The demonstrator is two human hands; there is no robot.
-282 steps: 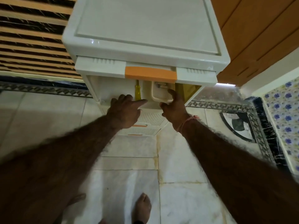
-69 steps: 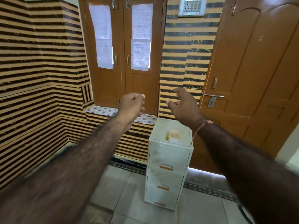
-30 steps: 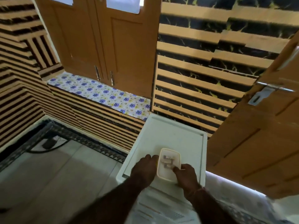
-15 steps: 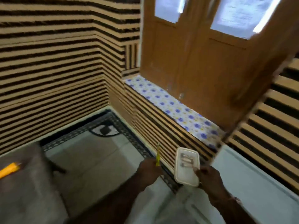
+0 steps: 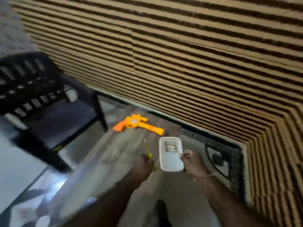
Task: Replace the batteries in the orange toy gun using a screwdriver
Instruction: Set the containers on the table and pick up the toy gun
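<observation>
The orange toy gun point(image 5: 137, 125) lies on its side at the far end of a grey wood-grain table point(image 5: 114, 154), barrel pointing right. My left hand point(image 5: 141, 164) grips a yellow-handled screwdriver point(image 5: 149, 154), its metal tip pointing up and away. My right hand point(image 5: 193, 163) holds a white plastic tray point(image 5: 171, 163) by its right edge, thumb on the rim. Batteries point(image 5: 170, 146) lie in the far end of the tray. Both hands hover above the near part of the table, short of the gun. The whole view is motion-blurred.
A black plastic chair point(image 5: 44, 102) stands to the left of the table. A striped tan-and-black wall point(image 5: 196, 63) runs close behind the table and along the right. Pale floor tiles with a dark patterned border point(image 5: 221, 154) show to the right.
The view has swung left from the white drawer unit to the table with the toy gun. Both hands have carried the screwdriver and the tray of batteries along, held as before.
</observation>
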